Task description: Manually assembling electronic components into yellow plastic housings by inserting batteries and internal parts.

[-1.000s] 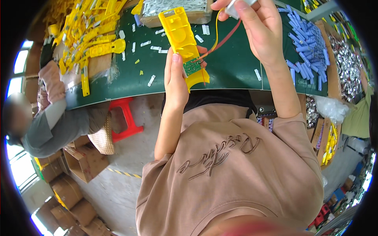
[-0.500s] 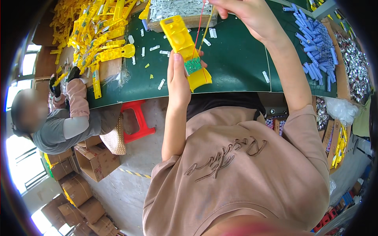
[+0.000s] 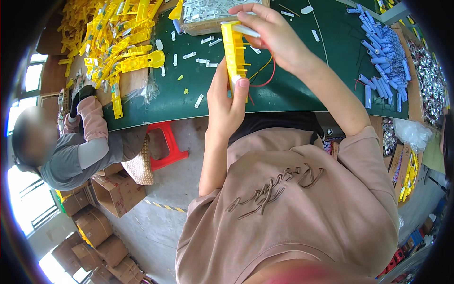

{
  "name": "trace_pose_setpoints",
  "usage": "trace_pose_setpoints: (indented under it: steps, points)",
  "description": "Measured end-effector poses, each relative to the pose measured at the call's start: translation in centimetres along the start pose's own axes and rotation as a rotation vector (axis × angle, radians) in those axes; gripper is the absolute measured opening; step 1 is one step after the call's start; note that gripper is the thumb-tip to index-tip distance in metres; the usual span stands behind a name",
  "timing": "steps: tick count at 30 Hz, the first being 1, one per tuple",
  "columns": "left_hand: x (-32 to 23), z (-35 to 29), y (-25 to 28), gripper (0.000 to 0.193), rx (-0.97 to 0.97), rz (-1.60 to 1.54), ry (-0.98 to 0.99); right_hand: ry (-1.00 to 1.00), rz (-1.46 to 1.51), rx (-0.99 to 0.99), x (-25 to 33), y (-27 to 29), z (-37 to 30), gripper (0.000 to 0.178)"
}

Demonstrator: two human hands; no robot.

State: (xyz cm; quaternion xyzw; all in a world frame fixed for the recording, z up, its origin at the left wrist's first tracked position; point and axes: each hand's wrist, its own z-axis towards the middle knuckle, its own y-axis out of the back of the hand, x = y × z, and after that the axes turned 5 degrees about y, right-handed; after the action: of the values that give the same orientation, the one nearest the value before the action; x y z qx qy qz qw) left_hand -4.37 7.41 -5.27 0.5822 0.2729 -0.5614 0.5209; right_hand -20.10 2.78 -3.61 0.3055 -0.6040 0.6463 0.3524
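My left hand (image 3: pixel 226 102) grips a yellow plastic housing (image 3: pixel 234 49) by its lower part, fingers wrapped around it. The housing stands on edge, its thin ribs facing right. At its far end my right hand (image 3: pixel 274 35) is closed, with a whitish elongated piece (image 3: pixel 248 31) at the fingers; its exact kind is unclear. A red wire (image 3: pixel 270 78) and a darker yellowish one loop out from the housing's right side toward the right hand. The green circuit board is hidden now. Small white plastic clips (image 3: pixel 189 55) lie scattered on the green table (image 3: pixel 293 90).
A carton (image 3: pixel 203 27) of small white parts stands at the back. Yellow housings (image 3: pixel 123 42) are heaped at left, near a co-worker (image 3: pixel 80 146) in dark gloves. Blue cylinders with wires (image 3: pixel 380 59) and a box of shiny metal parts (image 3: pixel 425 75) lie at right. A red stool (image 3: pixel 165 144) stands below.
My left hand has turned the housing from showing its flat face to standing on edge. My right hand has come down from the pulled wires to the housing's far end; the wires now hang slack.
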Motion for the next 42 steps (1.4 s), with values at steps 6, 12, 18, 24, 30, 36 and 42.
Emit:
trace_pose_setpoints:
  steps: [6, 12, 18, 24, 30, 36, 42]
  points:
    - [-0.2, -0.7, -0.2, 0.035, 0.114, 0.223, -0.021, 0.602, -0.850, -0.221, 0.5, -0.3, 0.0, 0.028]
    - [-0.4, -1.2, 0.6, 0.046, 0.306, -0.670, 0.226, 0.283, -0.512, 0.385, 1.3, 3.0, 0.0, 0.040]
    - [-0.4, -0.7, 0.6, 0.063, 0.358, -0.852, 0.254, 0.616, -1.008, 0.231, -0.1, 2.2, -1.3, 0.014]
    - [-0.5, -0.8, 0.7, 0.055, 0.219, -0.689, 0.178, 0.487, -0.778, 0.200, -2.5, 0.7, -3.5, 0.030]
    - [-0.3, -0.5, 0.5, 0.054, 0.152, -0.748, 0.238, 0.224, -0.244, 0.317, -1.7, 0.2, -4.1, 0.045]
    - [0.0, -0.3, 0.1, 0.058, 0.156, -0.808, 0.153, 0.252, -0.205, 0.202, -2.2, 0.2, -3.5, 0.045]
    - [0.3, 1.3, 0.5, 0.047, -0.105, -0.510, 0.022, 0.438, -0.726, 0.037, -2.2, -1.4, -6.4, 0.019]
